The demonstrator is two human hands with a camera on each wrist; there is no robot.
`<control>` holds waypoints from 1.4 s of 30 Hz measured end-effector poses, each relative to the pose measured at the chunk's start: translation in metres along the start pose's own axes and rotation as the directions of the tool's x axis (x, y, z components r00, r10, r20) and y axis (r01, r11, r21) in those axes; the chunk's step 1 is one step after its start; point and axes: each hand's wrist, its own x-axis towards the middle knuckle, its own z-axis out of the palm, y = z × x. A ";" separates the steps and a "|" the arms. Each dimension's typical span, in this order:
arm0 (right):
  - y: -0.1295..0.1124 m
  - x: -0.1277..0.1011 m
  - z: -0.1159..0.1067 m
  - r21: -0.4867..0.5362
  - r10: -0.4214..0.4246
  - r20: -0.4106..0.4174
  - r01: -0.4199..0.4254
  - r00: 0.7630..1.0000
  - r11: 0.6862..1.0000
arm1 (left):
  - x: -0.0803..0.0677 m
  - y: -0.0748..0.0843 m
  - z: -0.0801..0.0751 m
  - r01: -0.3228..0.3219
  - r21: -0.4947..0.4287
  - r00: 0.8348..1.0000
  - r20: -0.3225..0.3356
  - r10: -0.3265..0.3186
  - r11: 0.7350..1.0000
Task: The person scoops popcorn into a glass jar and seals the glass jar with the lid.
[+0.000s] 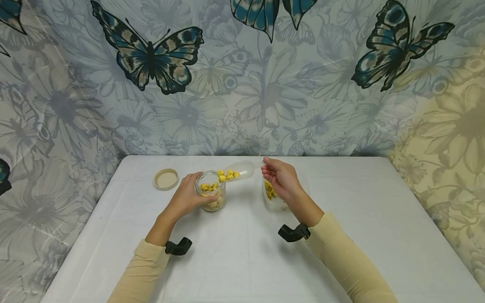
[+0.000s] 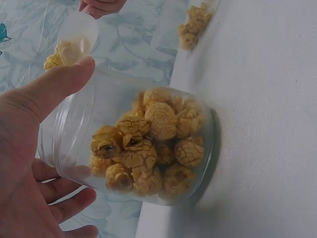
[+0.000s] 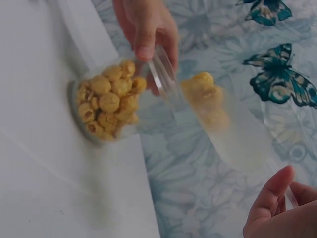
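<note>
Popcorn (image 1: 229, 174), yellow and knobbly, fills the mouth of a clear plastic scoop (image 1: 241, 170) tipped over a glass jar (image 1: 213, 197) already partly full. The right hand (image 1: 281, 176) pinches the scoop's handle; the left hand (image 1: 187, 195) wraps the jar on the white counter (image 1: 344, 246). A beige lid (image 1: 166, 179) lies left, apart.

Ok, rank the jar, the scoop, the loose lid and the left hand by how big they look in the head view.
1. Left hand and jar: close in apparent size, and the hand hides part of the jar, so no ranking between them.
2. Scoop: long but slim.
3. Lid: smallest, though lying slightly farther from the camera.
</note>
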 end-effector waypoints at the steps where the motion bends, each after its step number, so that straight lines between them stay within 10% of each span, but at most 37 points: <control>1: 0.000 0.000 0.001 -0.006 -0.002 0.003 0.002 1.000 1.000 | 0.000 0.000 0.000 0.006 -0.004 1.000 0.001 -0.006 1.000; 21: -0.010 0.002 0.039 -0.257 -0.200 -0.004 0.193 0.980 0.947 | 0.001 -0.003 -0.001 0.025 -0.048 0.999 0.025 -0.023 0.999; 42: -0.013 0.005 0.028 -0.217 -0.189 -0.043 0.175 0.981 0.960 | 0.000 -0.004 -0.001 0.017 -0.066 1.000 0.020 -0.016 0.998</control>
